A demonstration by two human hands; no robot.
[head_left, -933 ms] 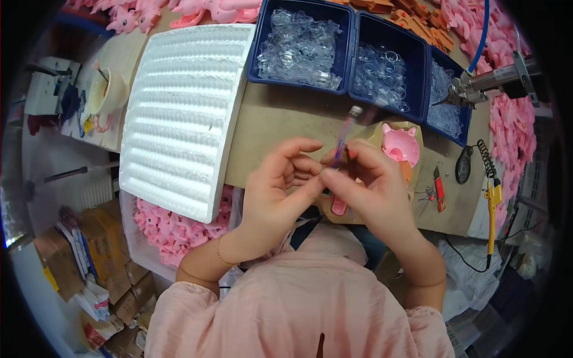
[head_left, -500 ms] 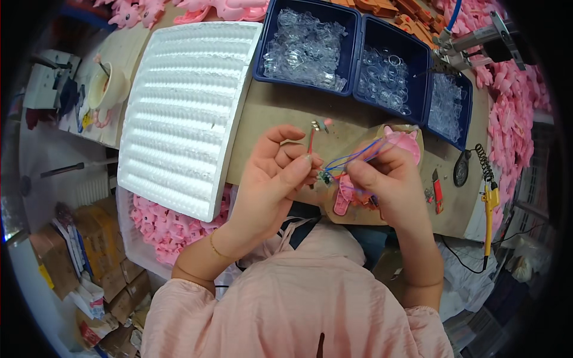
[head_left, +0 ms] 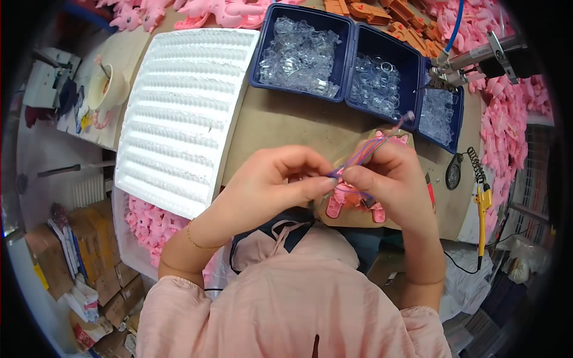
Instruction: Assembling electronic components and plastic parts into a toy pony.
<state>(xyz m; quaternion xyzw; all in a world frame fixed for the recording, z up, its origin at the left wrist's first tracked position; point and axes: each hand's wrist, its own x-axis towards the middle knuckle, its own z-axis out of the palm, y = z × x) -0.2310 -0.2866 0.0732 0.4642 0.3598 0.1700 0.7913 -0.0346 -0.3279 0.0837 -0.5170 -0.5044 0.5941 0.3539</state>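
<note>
Thin coloured wires (head_left: 371, 149) in blue, purple and red run between my two hands above the front of the table. My left hand (head_left: 280, 179) pinches one end of the bundle with thumb and fingertips. My right hand (head_left: 391, 176) is closed round the other part, and a loose end with a small pale tip sticks up past its fingers. Whatever sits at the left fingertips is covered by them. Just beneath the hands lies a pink plastic toy shell (head_left: 335, 206), partly hidden, on a brown board (head_left: 352, 219).
Dark blue bins (head_left: 343, 95) of clear plastic parts stand at the back. A white ridged foam tray (head_left: 179, 119) lies left, above a tub of pink parts (head_left: 149, 224). At right are a metal-armed tool (head_left: 471, 59), a yellow-handled tool (head_left: 483, 209) and piled pink pieces (head_left: 507, 125).
My hands have come closer together, the left moving right to meet the right. The wires are now gathered into a bundle, and the small green circuit board is no longer visible.
</note>
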